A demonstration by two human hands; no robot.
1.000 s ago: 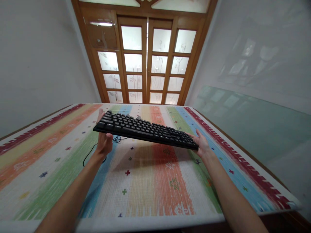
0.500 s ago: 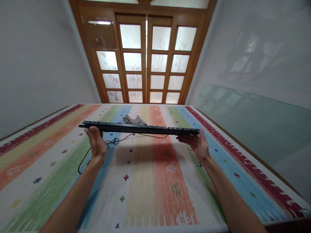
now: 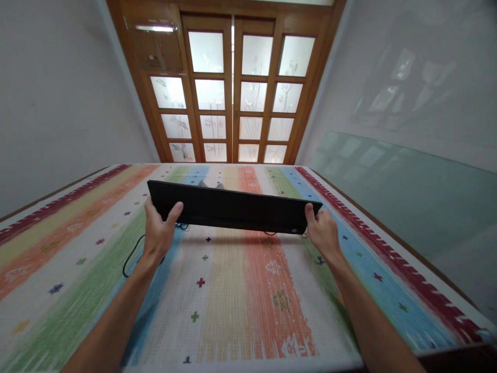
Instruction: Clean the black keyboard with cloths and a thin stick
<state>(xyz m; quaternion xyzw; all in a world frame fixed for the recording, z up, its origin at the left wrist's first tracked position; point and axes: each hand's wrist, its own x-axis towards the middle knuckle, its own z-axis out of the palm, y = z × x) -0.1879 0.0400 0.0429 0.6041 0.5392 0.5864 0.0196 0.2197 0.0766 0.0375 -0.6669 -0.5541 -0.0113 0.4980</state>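
A black keyboard [image 3: 236, 207] is held up above the table, its flat underside facing me and its keys turned away from view. My left hand [image 3: 161, 225] grips its left end, thumb on the underside. At the other end, my right hand [image 3: 321, 228] is closed on the corner, its thumb also on the underside. The right end hangs slightly lower than the left. A black cable [image 3: 132, 255] lies on the cloth beside my left wrist. Behind the keyboard, only the tips of a grey cloth [image 3: 220, 185] show.
A striped, patterned tablecloth [image 3: 229, 295] covers the table. Wooden doors with glass panes [image 3: 233, 93] stand beyond the far edge. White walls rise on both sides, and a pale green glass panel [image 3: 388, 186] leans along the right one.
The keyboard has tipped from nearly edge-on, so its underside now faces me. Both thumbs have come onto that side. The grey cloth is now mostly hidden behind it.
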